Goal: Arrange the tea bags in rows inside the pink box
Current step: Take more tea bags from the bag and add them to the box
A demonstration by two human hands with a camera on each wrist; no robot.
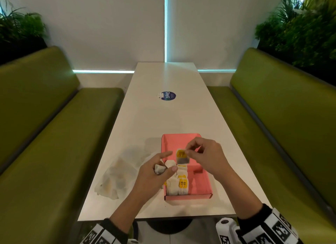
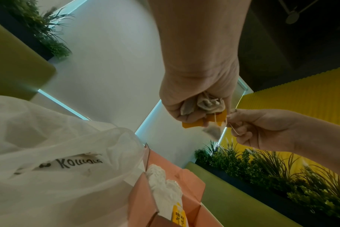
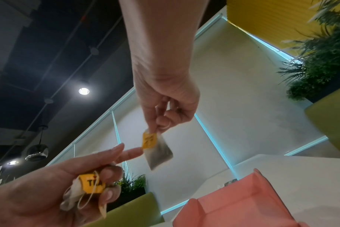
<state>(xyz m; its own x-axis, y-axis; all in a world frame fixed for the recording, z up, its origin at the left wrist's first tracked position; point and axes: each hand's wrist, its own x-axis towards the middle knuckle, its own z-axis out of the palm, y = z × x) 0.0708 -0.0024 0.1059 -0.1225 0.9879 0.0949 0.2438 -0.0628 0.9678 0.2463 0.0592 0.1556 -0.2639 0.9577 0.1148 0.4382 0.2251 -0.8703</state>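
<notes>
An open pink box (image 1: 200, 182) lies on the white table (image 1: 163, 116), with a row of white tea bags (image 1: 177, 183) with yellow tags along its left side. My right hand (image 1: 205, 156) pinches one tea bag (image 1: 182, 157) by its yellow tag above the box; the same tea bag (image 3: 157, 150) hangs from the right hand's fingertips (image 3: 161, 122) in the right wrist view. My left hand (image 1: 154, 173) grips a small bunch of tea bags (image 1: 159, 169) at the box's left edge, its forefinger stretched out. That bunch (image 2: 204, 104) shows in the left hand (image 2: 196, 92).
A crumpled clear plastic bag (image 1: 118, 174) lies on the table left of the box. A round blue sticker (image 1: 168, 95) sits mid-table. Green benches (image 1: 54, 134) flank both sides, with plants (image 1: 300, 29) behind them.
</notes>
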